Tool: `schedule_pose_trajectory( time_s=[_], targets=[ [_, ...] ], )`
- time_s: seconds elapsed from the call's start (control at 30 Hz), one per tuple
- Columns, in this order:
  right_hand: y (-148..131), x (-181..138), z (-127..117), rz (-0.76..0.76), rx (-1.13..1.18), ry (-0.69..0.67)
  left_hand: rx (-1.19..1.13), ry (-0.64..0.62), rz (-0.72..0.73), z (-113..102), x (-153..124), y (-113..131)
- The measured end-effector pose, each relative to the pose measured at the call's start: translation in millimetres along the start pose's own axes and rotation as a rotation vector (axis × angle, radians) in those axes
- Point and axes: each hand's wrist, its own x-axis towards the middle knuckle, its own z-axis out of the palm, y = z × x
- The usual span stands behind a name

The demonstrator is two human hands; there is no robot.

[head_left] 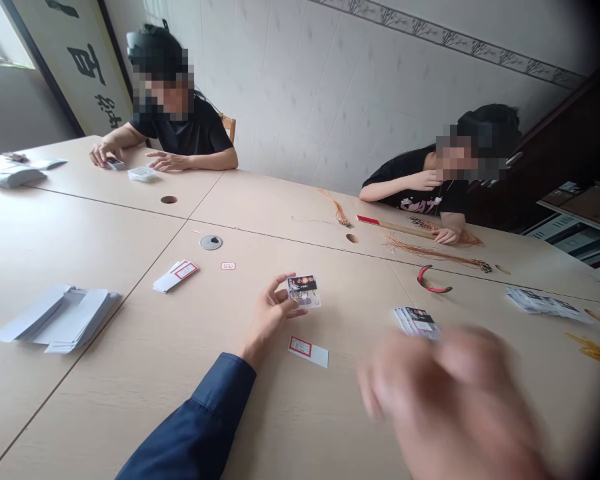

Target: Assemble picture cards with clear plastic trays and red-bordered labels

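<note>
My left hand [273, 307] is closed around a small flat pack [305, 293] with a black printed label and a clear lower part, held over the table. Below it lies a white paper strip [316, 353] with a red-framed label at one end. In the right foreground my right hand [445, 393] looms large and smeared by motion. Its fingers seem curled, but whether anything is in them cannot be made out. Just behind it is a stack of similar packs [415, 320], partly covered by the hand.
White folded papers [80, 320] and labelled strips [176, 275] lie to the left. Red-handled pliers [433, 281], more packs [545, 303] and orange wire bundles [440, 252] lie to the right. Two people [180, 137] [410, 180] sit across the table [145, 400].
</note>
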Motion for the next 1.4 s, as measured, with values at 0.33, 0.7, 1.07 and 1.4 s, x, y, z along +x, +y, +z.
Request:
schedule_pose_trajectory(
  time_s=[0.33,0.7,1.07,1.4],
  targets=[
    [119.4,54.3,47.3,0.235,-0.366,0.165,0.036,-0.129,0.065,1.3,1.4,-12.5],
    [121.8,54.1,50.7,0.237,-0.43,0.183,0.139,-0.174,0.071,5.9,-1.8,-9.9],
    [122.0,54.5,50.8,0.289,-0.415,0.185,0.11,-0.178,0.056,5.7,-1.4,-10.6],
    [123.6,53.8,50.7,0.283,-0.419,0.176,0.112,-0.155,0.029,5.6,-1.4,-12.4]
  ],
)
